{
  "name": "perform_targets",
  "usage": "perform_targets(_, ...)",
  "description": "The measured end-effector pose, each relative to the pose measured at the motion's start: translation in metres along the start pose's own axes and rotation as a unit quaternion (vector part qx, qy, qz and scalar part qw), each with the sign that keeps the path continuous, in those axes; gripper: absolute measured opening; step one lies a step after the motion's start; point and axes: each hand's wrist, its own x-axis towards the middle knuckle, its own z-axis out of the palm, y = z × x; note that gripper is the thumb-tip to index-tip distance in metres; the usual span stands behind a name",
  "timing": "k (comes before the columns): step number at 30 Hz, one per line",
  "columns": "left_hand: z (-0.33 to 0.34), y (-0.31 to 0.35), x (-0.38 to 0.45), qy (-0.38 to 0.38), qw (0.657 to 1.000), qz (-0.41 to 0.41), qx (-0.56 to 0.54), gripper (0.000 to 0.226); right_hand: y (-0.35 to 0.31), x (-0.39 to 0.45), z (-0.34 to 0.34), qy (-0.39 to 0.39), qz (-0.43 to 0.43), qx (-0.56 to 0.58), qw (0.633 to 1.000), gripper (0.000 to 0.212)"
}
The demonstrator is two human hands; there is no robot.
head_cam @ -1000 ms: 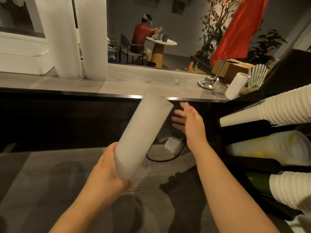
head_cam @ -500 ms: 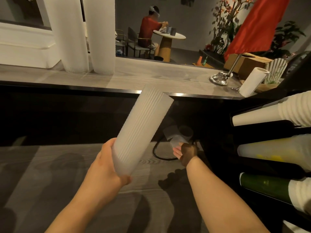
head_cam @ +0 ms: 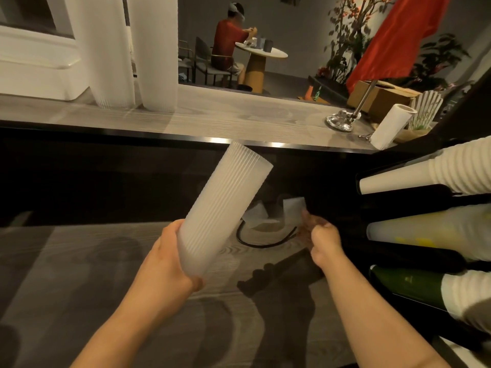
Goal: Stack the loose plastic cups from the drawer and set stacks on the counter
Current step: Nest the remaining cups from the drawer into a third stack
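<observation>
Nearest, left hand (head_cam: 170, 264) wrapped round the lower end of a ribbed stack of cups (head_cam: 223, 208), frosted white plastic, a long tube tilted up and to the right, open mouth toward the desk's dark front edge. Right hand (head_cam: 322, 236) lower and further in, fingers curled, pinching a loose clear cup (head_cam: 293, 208) in the shadow below the desk; grip partly blurred. More translucent cups (head_cam: 256, 213) dimly there in the dark recess, beside a looping black cable (head_cam: 261, 241) on the grey wood-grain floor (head_cam: 79, 261). At the right edge, horizontal sleeves of cups in a black rack (head_cam: 398, 192): white ribbed paper ones (head_cam: 425, 172) on top, a cloudy yellowish sleeve (head_cam: 430, 229) under that, a dark green one (head_cam: 406, 285) lowest. Further on, the desk (head_cam: 225, 120), pale grained wood with a shiny metal lip. Toward its left end two tall ribbed stacks (head_cam: 156, 54) upright, just beside each other. Near the right corner a white paper roll (head_cam: 389, 126) leaning, and a glassy flag base (head_cam: 341, 120) with a red flag (head_cam: 398, 35). Far back, a seated person (head_cam: 225, 46) in red at a round table (head_cam: 261, 51).
</observation>
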Motion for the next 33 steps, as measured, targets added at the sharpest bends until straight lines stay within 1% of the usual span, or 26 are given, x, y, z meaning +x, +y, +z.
perform_targets(2, 0.003, -0.004, -0.001, -0.010, 1.000, -0.002, 0.003, 0.106, -0.016, -0.010, -0.007, -0.046, -0.046, 0.022, 0.998, 0.016)
perform_targets(5, 0.010, -0.009, -0.002, -0.035, 0.999, -0.015, 0.007, 0.105, -0.041, -0.027, -0.006, -0.129, -0.088, 0.061, 0.986, 0.018)
perform_targets(7, 0.014, -0.012, -0.004, -0.042, 0.999, -0.028, 0.012, 0.105, -0.059, -0.037, -0.001, -0.157, -0.120, 0.093, 0.976, 0.018)
perform_targets(10, 0.017, -0.015, -0.005, -0.050, 0.998, -0.038, 0.029, 0.110, -0.088, -0.054, 0.006, -0.167, -0.173, 0.154, 0.958, 0.012)
perform_targets(11, 0.018, -0.016, -0.005, -0.052, 0.997, -0.040, 0.029, 0.111, -0.098, -0.062, 0.010, -0.182, -0.186, 0.163, 0.952, 0.010)
perform_targets(13, 0.018, -0.016, -0.005, -0.052, 0.998, -0.037, 0.027, 0.113, -0.110, -0.072, 0.021, -0.229, -0.213, 0.128, 0.941, 0.009)
perform_targets(15, 0.018, -0.016, -0.005, -0.049, 0.998, -0.028, 0.022, 0.112, -0.111, -0.077, 0.033, -0.264, -0.234, 0.050, 0.935, 0.012)
perform_targets(17, 0.016, -0.016, -0.004, -0.051, 0.998, -0.021, 0.017, 0.111, -0.110, -0.079, 0.043, -0.270, -0.246, -0.006, 0.931, 0.017)
perform_targets(20, 0.013, -0.018, -0.003, -0.053, 0.998, -0.015, 0.014, 0.109, -0.110, -0.077, 0.052, -0.262, -0.261, -0.051, 0.928, 0.019)
perform_targets(24, 0.012, -0.021, -0.003, -0.049, 0.999, -0.016, 0.003, 0.108, -0.104, -0.076, 0.063, -0.275, -0.273, -0.070, 0.919, 0.018)
perform_targets(28, 0.010, -0.026, -0.002, -0.044, 0.999, -0.024, -0.007, 0.108, -0.097, -0.080, 0.075, -0.282, -0.304, -0.087, 0.906, 0.033)
perform_targets(33, 0.006, -0.030, -0.002, -0.045, 0.999, -0.022, -0.001, 0.108, -0.094, -0.081, 0.084, -0.279, -0.308, -0.083, 0.905, 0.029)
